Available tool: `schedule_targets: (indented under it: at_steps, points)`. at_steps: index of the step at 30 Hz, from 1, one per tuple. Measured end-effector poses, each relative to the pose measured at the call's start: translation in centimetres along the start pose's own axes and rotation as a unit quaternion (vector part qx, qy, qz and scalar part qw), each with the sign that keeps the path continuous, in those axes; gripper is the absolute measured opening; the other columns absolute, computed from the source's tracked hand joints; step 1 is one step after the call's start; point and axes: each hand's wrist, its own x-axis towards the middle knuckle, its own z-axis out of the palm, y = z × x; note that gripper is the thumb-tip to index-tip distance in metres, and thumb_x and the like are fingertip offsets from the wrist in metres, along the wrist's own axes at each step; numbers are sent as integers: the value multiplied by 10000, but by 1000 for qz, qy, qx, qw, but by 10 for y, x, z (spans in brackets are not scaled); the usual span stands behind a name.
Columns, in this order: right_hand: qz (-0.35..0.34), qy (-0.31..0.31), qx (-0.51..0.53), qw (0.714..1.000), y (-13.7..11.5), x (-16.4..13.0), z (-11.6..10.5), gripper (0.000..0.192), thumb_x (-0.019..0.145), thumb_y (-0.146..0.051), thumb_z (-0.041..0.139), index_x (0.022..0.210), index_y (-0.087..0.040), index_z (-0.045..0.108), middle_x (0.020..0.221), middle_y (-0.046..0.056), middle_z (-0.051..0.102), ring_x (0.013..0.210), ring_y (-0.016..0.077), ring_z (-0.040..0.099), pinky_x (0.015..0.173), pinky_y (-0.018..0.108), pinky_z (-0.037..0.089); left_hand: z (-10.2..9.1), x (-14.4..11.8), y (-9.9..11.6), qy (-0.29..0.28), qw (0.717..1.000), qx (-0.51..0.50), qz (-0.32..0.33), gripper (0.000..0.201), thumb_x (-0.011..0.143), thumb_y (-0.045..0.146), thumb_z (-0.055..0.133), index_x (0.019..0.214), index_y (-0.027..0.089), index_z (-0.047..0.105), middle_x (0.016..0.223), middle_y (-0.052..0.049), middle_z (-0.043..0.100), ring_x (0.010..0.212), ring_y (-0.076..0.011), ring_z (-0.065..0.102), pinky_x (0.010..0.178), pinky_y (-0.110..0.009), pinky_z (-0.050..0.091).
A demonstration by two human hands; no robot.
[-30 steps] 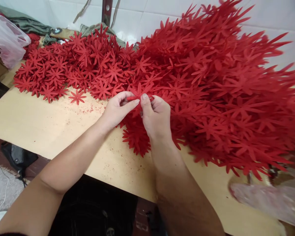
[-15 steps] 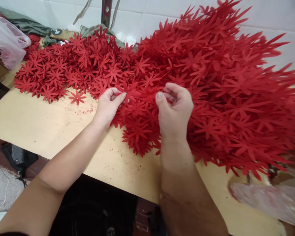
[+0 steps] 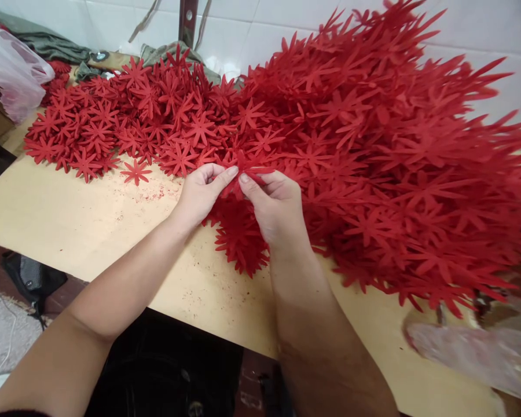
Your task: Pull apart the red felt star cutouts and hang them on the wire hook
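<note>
At the near edge of the large pile of red flower cutouts [image 3: 373, 162] on the wooden table [image 3: 69, 220], the right hand [image 3: 275, 205], apart half a second ago, is rejoining the left hand [image 3: 202, 194], both now pinching one red flower cutout [image 3: 247, 165] between thumb and fingertips.

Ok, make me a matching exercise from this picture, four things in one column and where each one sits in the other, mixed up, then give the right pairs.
Things:
1. lone red flower cutout
2. pink plastic bag
3. left hand
4. big heap of red cutouts

Places:
A. far left edge, beside the table
B. right half of the table, piled high against the white tiled wall
C. flat on bare tabletop, just in front of the low spread of cutouts
D. at the middle, fingertips meeting the right hand on a red cutout

Pairs: 1-C, 2-A, 3-D, 4-B
</note>
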Motion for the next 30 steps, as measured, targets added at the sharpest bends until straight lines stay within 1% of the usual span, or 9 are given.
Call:
schedule_targets:
  at_steps: [5, 9, 12, 15, 20, 23, 25, 28, 30]
  points:
    - [-1, 71, 8, 997, 6, 4, -3, 165, 769, -356, 641, 694, -213, 607, 659, -35, 608, 652, 116, 609, 699, 325, 547, 0, 1, -1, -12, 1000, -21, 12, 165, 739, 130, 686, 657, 158, 545, 595, 63, 551, 572, -33, 494, 643, -176, 422]
    - [-10, 75, -11, 997, 3, 4, -3, 170, 764, -331, 645, 661, -210, 583, 640, -40, 583, 629, 103, 582, 677, 301, 536, 2, 0, -2, -11, 999, -39, -1, 131, 715, 138, 710, 725, 162, 581, 671, 47, 610, 641, -45, 551, 701, -187, 447]
    - [-14, 76, 11, 997, 1, 4, -3, 142, 733, -319, 679, 705, -217, 584, 691, -38, 611, 651, 104, 590, 667, 295, 536, 4, -2, -4, -52, 996, -69, -21, 162, 695, 151, 731, 795, 159, 604, 740, 29, 653, 704, -62, 598, 765, -215, 467]
    - [-15, 73, 26, 997, 1, 4, -3, 167, 718, -317, 700, 701, -217, 567, 675, -45, 600, 620, 92, 571, 628, 274, 523, 5, -2, -8, -80, 994, -76, -19, 125, 714, 127, 700, 788, 151, 602, 729, 28, 656, 714, -66, 606, 775, -225, 471]
    - [-21, 83, -11, 996, -2, 3, -1, 185, 755, -306, 674, 647, -206, 563, 594, -60, 535, 542, 65, 488, 563, 237, 470, 4, 2, -13, -54, 997, -49, 16, 111, 739, 65, 624, 698, 146, 560, 631, 55, 601, 625, -43, 553, 716, -211, 459]
    - [-26, 122, -19, 992, -6, 4, -4, 185, 778, -244, 641, 618, -186, 566, 560, -62, 508, 507, 48, 446, 518, 215, 426, 5, 1, -12, -57, 998, -32, 21, 121, 734, 43, 607, 706, 149, 555, 642, 55, 594, 619, -39, 537, 706, -209, 453]
    - [-23, 165, 5, 986, -9, 6, -9, 152, 776, -179, 619, 630, -170, 576, 555, -64, 513, 493, 40, 449, 502, 207, 426, 6, 0, -11, -54, 998, -16, 15, 130, 727, 22, 593, 720, 148, 562, 630, 59, 575, 597, -37, 514, 690, -208, 444]
    - [4, 248, 51, 967, -13, 12, -19, 147, 771, -116, 580, 633, -159, 555, 525, -64, 532, 461, 45, 482, 455, 200, 428, 6, 0, -11, -56, 998, 1, -10, 134, 741, 15, 551, 762, 143, 584, 611, 60, 554, 585, -45, 502, 689, -220, 439]
    - [27, 272, 76, 959, -15, 15, -24, 155, 748, -59, 565, 639, -165, 533, 502, -71, 539, 443, 51, 498, 439, 196, 428, 5, -1, -11, -59, 998, 1, -22, 129, 755, 27, 528, 770, 140, 590, 642, 47, 577, 621, -54, 521, 720, -228, 443]
